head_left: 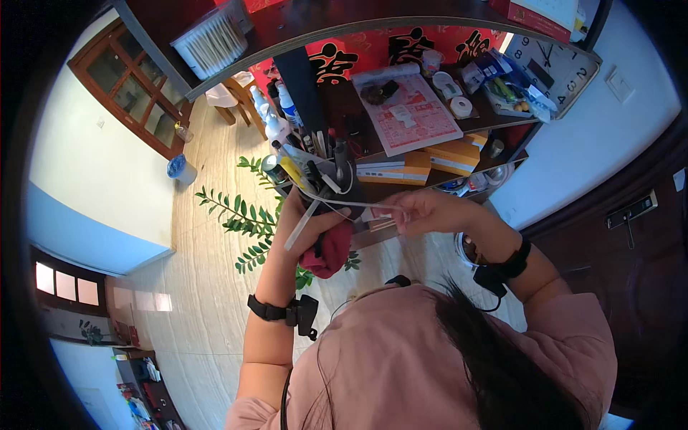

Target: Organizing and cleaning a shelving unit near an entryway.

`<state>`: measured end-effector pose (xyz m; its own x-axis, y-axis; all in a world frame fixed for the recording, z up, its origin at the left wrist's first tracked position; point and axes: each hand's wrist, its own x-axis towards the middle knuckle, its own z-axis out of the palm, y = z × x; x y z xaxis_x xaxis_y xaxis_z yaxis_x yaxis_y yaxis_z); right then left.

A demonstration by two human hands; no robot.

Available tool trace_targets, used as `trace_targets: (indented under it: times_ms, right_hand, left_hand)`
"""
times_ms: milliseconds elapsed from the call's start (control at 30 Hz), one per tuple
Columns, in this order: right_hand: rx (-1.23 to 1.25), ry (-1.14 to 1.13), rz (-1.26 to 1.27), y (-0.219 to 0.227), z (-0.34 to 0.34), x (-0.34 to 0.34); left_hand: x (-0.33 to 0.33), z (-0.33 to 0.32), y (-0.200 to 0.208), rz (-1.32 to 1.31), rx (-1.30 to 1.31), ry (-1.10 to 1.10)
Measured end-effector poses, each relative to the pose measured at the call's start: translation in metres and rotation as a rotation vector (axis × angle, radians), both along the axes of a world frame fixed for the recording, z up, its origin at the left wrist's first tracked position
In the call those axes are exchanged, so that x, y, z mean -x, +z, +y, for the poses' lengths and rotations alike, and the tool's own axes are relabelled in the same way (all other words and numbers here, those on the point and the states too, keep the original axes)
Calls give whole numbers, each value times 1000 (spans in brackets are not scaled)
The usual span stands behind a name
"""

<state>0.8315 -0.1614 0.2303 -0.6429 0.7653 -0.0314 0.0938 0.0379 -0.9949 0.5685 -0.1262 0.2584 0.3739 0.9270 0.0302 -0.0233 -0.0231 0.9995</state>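
One dark pen holder [356, 192], crowded with pens [320, 143], near the centre of the frame.
The left hand [309, 228] clasps a dark red cloth [328, 252] just below it; the right hand [433, 212], right of centre, pinches the end of a thin white strip [367, 205] that runs across the holder's front. Toward the upper right, a red printed sheet [416, 122] lies on a shelf [483, 123].

Left grip [314, 226] holds a dark-red cloth [330, 251] — right grip [428, 211] pinches a white strip [365, 204].
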Motion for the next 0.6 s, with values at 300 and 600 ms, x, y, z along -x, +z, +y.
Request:
trace_targets:
  times_ms: [300, 600]
  right_hand:
    - [211, -125, 153, -35, 4, 55]
    - [33, 13, -218, -27, 5, 38]
  left_hand:
    - [-7, 2, -12, -20, -66, 34]
    - [6, -7, -9, -90, -18, 105]
